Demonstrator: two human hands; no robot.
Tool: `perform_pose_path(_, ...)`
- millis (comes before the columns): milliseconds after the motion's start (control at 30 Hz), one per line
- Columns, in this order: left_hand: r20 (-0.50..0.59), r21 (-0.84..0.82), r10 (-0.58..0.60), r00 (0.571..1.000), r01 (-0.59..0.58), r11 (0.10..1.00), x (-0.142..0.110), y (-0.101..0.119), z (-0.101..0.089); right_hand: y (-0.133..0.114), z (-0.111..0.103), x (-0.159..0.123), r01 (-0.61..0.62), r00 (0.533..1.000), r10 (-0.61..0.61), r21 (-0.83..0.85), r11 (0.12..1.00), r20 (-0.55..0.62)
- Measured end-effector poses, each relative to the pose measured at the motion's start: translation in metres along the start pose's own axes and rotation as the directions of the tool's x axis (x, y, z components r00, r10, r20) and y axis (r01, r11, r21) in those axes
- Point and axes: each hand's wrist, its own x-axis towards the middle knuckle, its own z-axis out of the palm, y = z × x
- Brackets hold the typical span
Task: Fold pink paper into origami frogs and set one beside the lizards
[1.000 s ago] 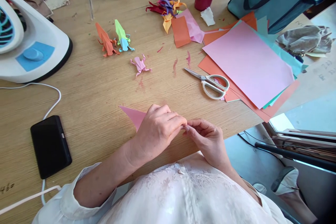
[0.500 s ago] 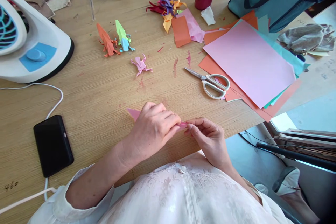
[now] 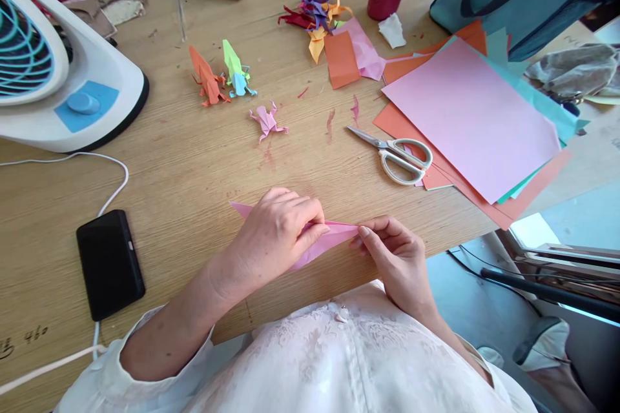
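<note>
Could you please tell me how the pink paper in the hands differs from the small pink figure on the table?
The pink paper is held by the left hand and right hand, while the pink figure rests untouched on the table. The paper narrows to a point; the figure has thin limbs spread outward. The paper is clearly larger than the figure. Both are pink and folded.
</note>
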Motion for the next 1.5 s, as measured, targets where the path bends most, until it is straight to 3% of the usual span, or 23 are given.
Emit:
perform_pose_path(700,-0.074,-0.051,0.013,0.997,-0.017,0.999,0.001,0.005,-0.003,0.004,-0.003,-0.002,-0.003,0.999,0.004,0.027,1.0,-0.044)
perform_pose_path(933,0.0,-0.082,0.049,0.999,-0.048,0.995,0.002,0.002,-0.002,0.005,-0.003,-0.003,0.01,0.999,-0.008,0.046,0.999,-0.045)
perform_pose_path(1167,0.084,-0.13,-0.003,0.996,0.013,0.991,0.005,0.003,-0.001,0.002,-0.004,-0.003,-0.001,0.999,0.002,0.025,1.0,-0.036)
perform_pose_path(1500,0.105,-0.11,-0.004,0.994,0.016,0.994,0.004,0.004,-0.003,-0.007,0.001,-0.001,-0.052,0.999,0.051,0.043,0.998,0.016)
